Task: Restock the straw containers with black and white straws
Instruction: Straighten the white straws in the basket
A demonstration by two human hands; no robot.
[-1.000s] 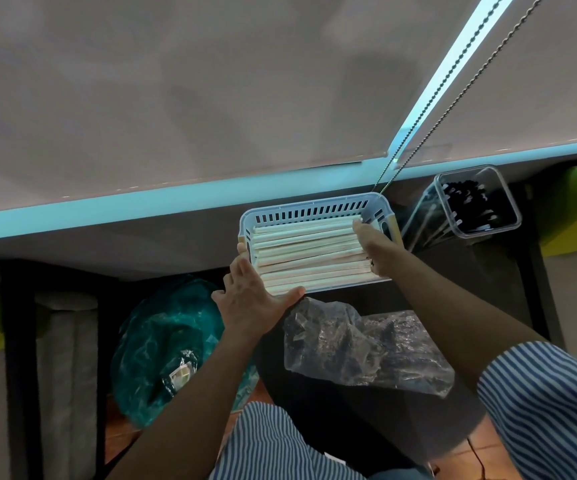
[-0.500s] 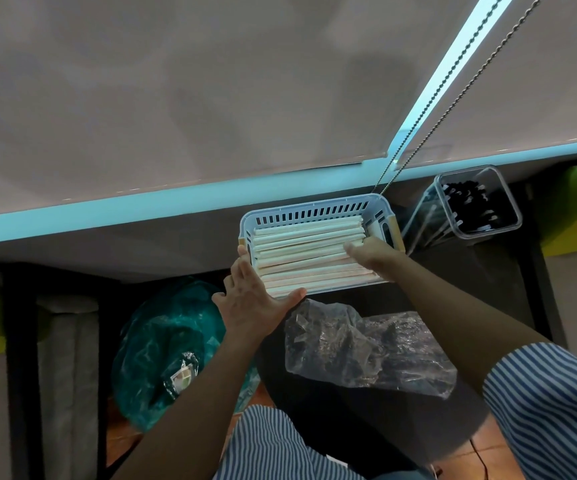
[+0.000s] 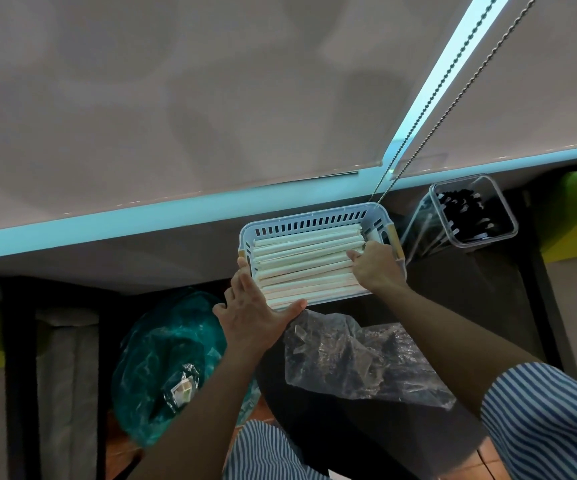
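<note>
Head view: a pale slotted basket [image 3: 309,224] sits on a dark counter [image 3: 470,289], filled with white straws [image 3: 300,261] lying side by side. The left hand [image 3: 255,315] lies flat with straight fingers against the basket's left near corner, thumb along its near rim. The right hand [image 3: 373,266] rests on the straws' right ends, fingers curled onto them. A clear container [image 3: 475,211] of black straws [image 3: 467,209] stands just right of the basket. A crumpled clear plastic bag [image 3: 359,362] lies near the basket's front edge.
</note>
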